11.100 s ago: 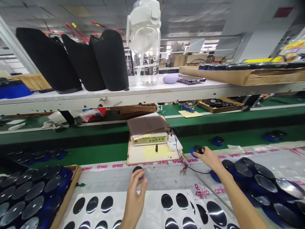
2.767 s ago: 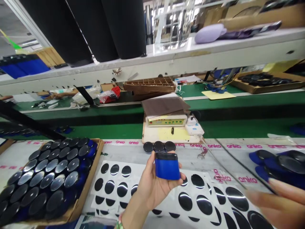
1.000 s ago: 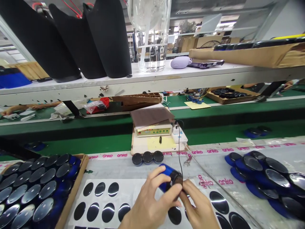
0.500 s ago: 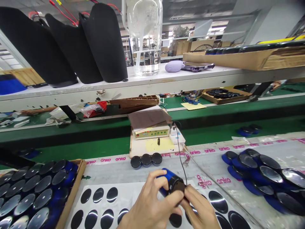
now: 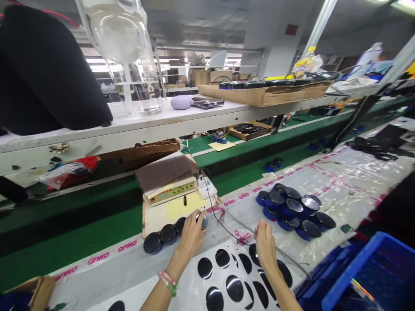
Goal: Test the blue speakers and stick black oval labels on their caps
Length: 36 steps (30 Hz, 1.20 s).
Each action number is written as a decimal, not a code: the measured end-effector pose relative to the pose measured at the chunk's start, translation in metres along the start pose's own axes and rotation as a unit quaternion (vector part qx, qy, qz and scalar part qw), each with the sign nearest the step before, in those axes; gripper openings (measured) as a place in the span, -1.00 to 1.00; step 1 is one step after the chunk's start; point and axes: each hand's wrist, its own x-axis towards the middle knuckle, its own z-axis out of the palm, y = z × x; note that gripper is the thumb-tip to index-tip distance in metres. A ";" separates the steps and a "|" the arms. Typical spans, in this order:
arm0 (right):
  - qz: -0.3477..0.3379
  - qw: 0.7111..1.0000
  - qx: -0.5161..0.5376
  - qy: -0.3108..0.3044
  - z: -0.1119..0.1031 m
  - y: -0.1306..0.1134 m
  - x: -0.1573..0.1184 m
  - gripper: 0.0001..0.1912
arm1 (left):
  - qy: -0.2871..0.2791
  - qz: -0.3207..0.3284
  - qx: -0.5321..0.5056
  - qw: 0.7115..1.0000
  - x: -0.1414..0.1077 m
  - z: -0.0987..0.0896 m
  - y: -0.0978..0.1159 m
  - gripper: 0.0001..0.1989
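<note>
My left hand (image 5: 192, 236), with a beaded bracelet on its wrist, is closed on a short blue cylinder with a glossy black top (image 5: 203, 221). That cylinder is at the right end of a row of similar black-topped cylinders (image 5: 167, 234), by the wooden board's front edge. Fingers pinched, my right hand (image 5: 266, 242) is above the bench to the right. A thin black cable (image 5: 214, 206) runs from the white adapter (image 5: 206, 187) to its fingertips; the cable's end is hidden. Under and between my hands are white sheets with round black stickers (image 5: 234, 287).
A cluster of blue cylinders (image 5: 294, 206) stands to the right, and a blue crate (image 5: 359, 263) is at lower right. An instrument box (image 5: 173, 191) sits behind the row. Overhead, a shelf (image 5: 181, 125) carries a glass jug (image 5: 129, 65) and a cardboard tray (image 5: 262, 96).
My hands have moved apart. The left has carried the cylinder forward to the row's end; the right has drawn away with the cable. The view has swung to the right.
</note>
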 end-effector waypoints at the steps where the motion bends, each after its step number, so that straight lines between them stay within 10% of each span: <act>1: -0.005 0.999 -0.033 0.020 0.000 0.003 0.014 -0.57 | -0.005 -0.006 0.003 1.000 0.005 0.006 -0.004 -0.39; 9: -0.063 0.985 -0.160 0.028 -0.023 0.002 0.117 -0.73 | 0.046 -0.026 -0.056 0.997 -0.008 -0.010 -0.009 -0.49; 15: -0.168 0.958 -0.072 -0.220 -0.021 -0.068 0.074 -0.54 | 0.076 -0.024 -0.264 0.961 -0.047 -0.049 0.045 -0.62; 19: -0.262 0.868 0.077 -0.414 -0.035 -0.139 0.004 -0.55 | 0.060 -0.023 -0.495 0.867 -0.062 -0.074 0.073 -0.40; 25: -0.299 0.842 0.156 -0.421 -0.067 -0.173 -0.028 -0.65 | 0.033 -0.188 -0.760 0.621 -0.086 -0.094 0.068 -0.50; 28: -0.372 0.812 0.128 -0.432 -0.068 -0.167 -0.038 -0.69 | 0.028 -0.172 -0.806 0.566 -0.097 -0.095 0.065 -0.58; 36: -0.507 0.801 0.087 -0.307 -0.066 -0.171 -0.052 -0.72 | 0.054 -0.151 -0.768 0.620 -0.104 -0.095 0.076 -0.63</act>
